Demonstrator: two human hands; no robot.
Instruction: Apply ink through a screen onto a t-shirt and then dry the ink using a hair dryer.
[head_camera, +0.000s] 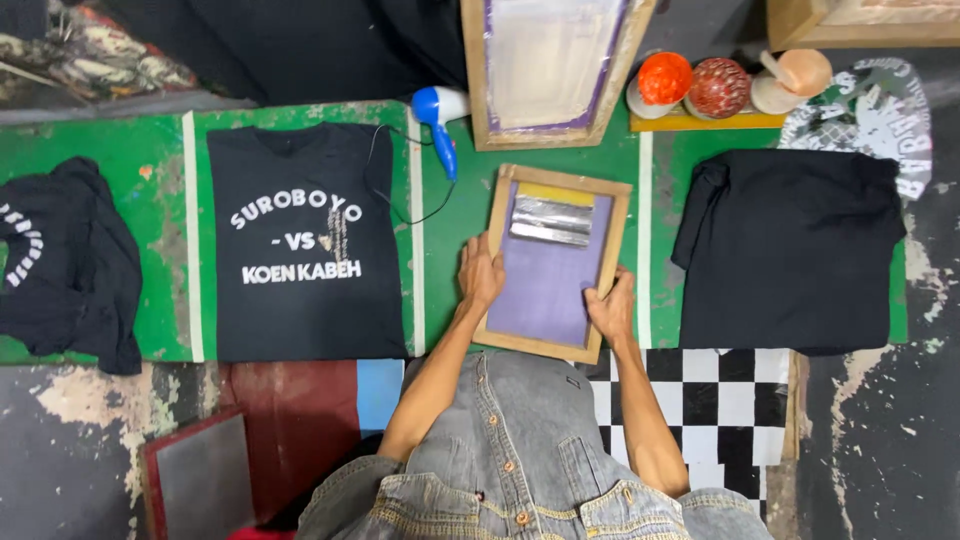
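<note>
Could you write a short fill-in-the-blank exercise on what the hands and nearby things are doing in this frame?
1. Both hands, the left hand and the right hand, rest on the wooden-framed printing screen with purple mesh, one on each ____.
2. The blue-and-white hair dryer lies on the ____ table.
3. The black printed T-shirt lies to the screen's ____.
4. The plain folded black T-shirt shows ____ print.

Missing words: side; green; left; no

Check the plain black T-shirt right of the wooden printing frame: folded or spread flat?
Folded. The plain black T-shirt lies as a compact rectangle on the green table, its sleeve tucked in along the left edge.
</note>
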